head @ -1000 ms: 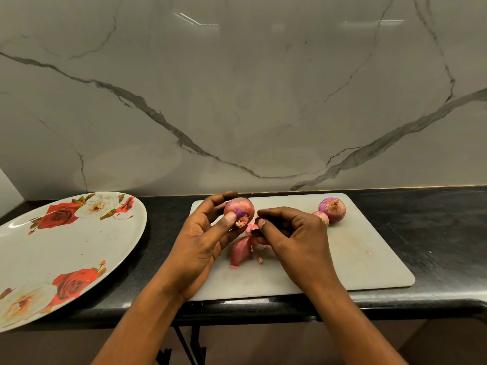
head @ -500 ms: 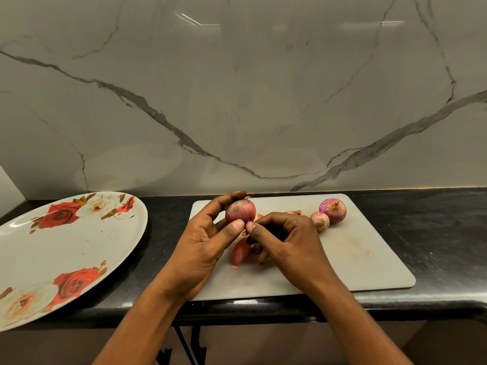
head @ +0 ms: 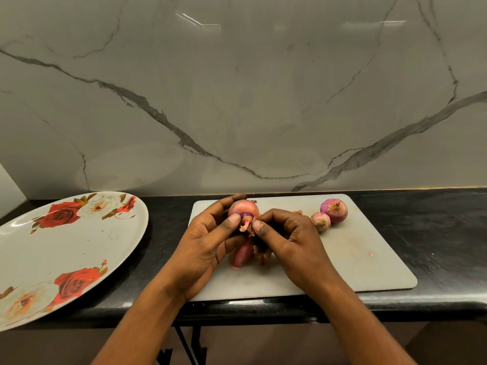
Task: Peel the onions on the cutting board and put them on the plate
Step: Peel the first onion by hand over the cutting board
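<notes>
Left hand (head: 208, 248): fingers (head: 221, 206) curled round one onion (head: 242, 208), held just above the cutting board (head: 355, 259); right hand (head: 295, 241): a strip of skin (head: 246, 223) at the onion's root end is pinched between thumb and curled fingers, with loose peelings (head: 243, 255) lying on the board beneath both hands. Farther back on the board's right part, a small onion (head: 320, 221) is set touching a larger onion (head: 334, 209), both unpeeled. The board is laid on a black desk (head: 434, 227), a rose-patterned plate (head: 66, 248) is placed to its left, and a veined marble wall (head: 237, 101) is seen behind.
</notes>
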